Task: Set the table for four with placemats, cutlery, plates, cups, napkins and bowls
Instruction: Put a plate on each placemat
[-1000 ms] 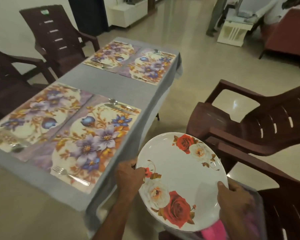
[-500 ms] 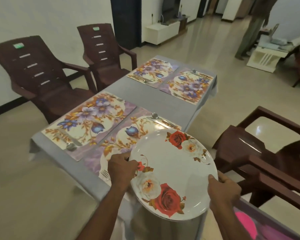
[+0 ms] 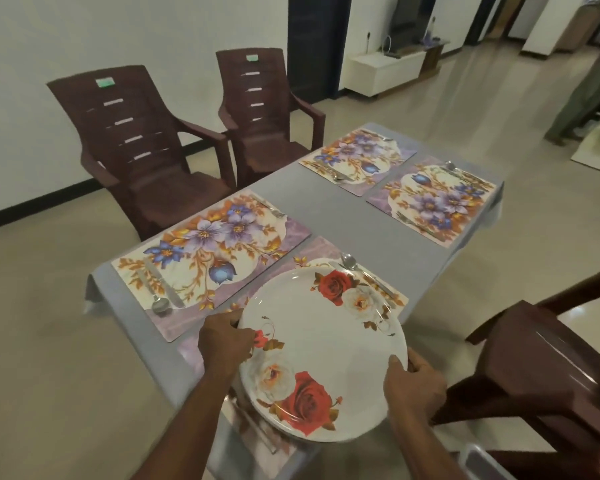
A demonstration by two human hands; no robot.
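White rose-printed plate (image 3: 323,355) is held over the nearest placemat (image 3: 329,252) at the table (image 3: 329,216) edge | left hand (image 3: 226,344) and right hand (image 3: 414,386) are curled on opposite rims, thumbs on top | judged rigid, glossy, likely slippery and chippable | rim grip is best kept, lowered flat between spoon (image 3: 349,261) and hidden fork.
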